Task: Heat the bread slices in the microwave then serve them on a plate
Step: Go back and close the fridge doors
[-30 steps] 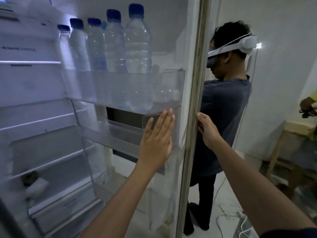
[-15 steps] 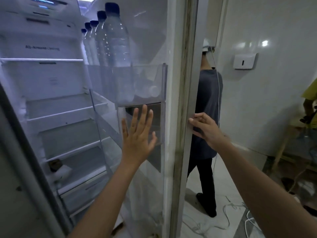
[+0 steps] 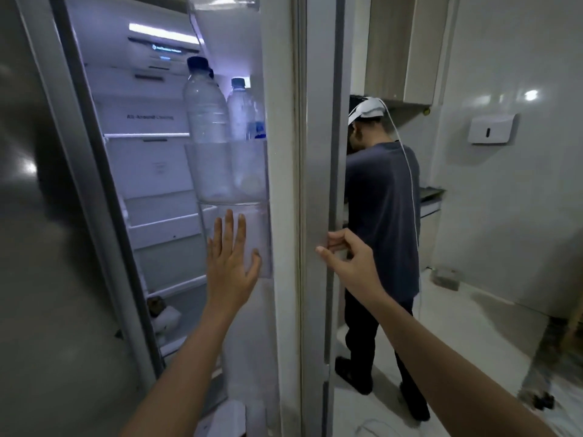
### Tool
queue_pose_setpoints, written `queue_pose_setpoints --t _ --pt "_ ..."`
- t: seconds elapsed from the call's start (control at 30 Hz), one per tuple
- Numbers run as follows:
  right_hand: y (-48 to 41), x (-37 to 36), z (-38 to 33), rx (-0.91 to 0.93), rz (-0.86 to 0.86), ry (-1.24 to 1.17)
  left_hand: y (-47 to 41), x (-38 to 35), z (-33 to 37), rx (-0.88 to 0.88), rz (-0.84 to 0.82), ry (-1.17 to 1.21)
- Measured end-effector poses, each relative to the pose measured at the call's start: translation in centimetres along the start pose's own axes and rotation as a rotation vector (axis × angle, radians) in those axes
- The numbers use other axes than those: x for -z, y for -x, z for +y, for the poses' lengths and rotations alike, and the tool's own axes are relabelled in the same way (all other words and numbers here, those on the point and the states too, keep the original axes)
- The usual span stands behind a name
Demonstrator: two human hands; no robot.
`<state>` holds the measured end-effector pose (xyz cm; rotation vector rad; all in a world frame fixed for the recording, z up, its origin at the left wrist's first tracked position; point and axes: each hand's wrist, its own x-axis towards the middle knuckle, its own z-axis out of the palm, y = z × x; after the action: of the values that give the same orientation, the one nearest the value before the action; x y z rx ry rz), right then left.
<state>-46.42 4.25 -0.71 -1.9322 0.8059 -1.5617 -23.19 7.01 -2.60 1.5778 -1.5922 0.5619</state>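
- The fridge (image 3: 151,171) is standing lit, its shelves mostly bare. No bread is showing anywhere; a small brown-and-white item on a low shelf is too dim to name.
- The door (image 3: 285,184) is being swung, judging by the two-handed hold, towards shut. The gap is looking narrower than half a second ago.
- A second person (image 3: 381,216) is standing behind the door, back turned; more of them is showing now.
- The bottles (image 3: 206,111) are sitting in the door bin, now lined up almost edge-on.
- The left hand (image 3: 232,269) is pressing flat on the door's inner lining, fingers (image 3: 228,228) straight and spread, pushing.
- The right hand (image 3: 347,263) is holding the door's outer edge, fingers (image 3: 339,239) curled, steadying the swing.
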Motion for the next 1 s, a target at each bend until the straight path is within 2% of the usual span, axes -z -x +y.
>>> queue_pose_setpoints --t 0.23,0.33,0.4,0.47,0.6,0.7,0.8,0.9,1.0 --pt "0.2 -7.7 -1.0 0.186 -0.043 0.169 0.0 3.1 -4.8 0.178 -0.048 0.179" --pt "0.0 -10.0 -1.0 0.351 -0.048 0.285 -0.3 4.2 -6.3 0.308 -0.069 0.318" --pt "-0.5 -11.4 -1.1 0.463 -0.043 0.322 -0.6 5.1 -6.7 0.383 -0.019 0.427" --pt "-1.4 -12.6 -1.1 0.530 -0.039 0.300 -1.3 6.1 -6.6 0.386 0.044 0.476" --pt "-4.5 -14.2 -0.9 0.557 -0.019 0.219 -3.9 8.2 -5.4 0.254 0.235 0.497" --pt "-8.2 -15.3 -0.6 0.482 -0.011 0.142 -6.6 9.3 -5.0 0.113 0.423 0.348" --pt "-12.8 -16.8 -0.2 0.428 -0.013 0.088 -9.7 9.5 -5.1 -0.088 0.512 0.096" --pt "-17.6 -18.6 -0.1 0.439 0.006 0.065 -13.1 8.8 -5.6 -0.269 0.450 -0.228" --pt "-21.8 -20.2 -0.2 0.421 -0.013 0.003 -16.0 7.6 -7.2 -0.281 0.369 -0.474"
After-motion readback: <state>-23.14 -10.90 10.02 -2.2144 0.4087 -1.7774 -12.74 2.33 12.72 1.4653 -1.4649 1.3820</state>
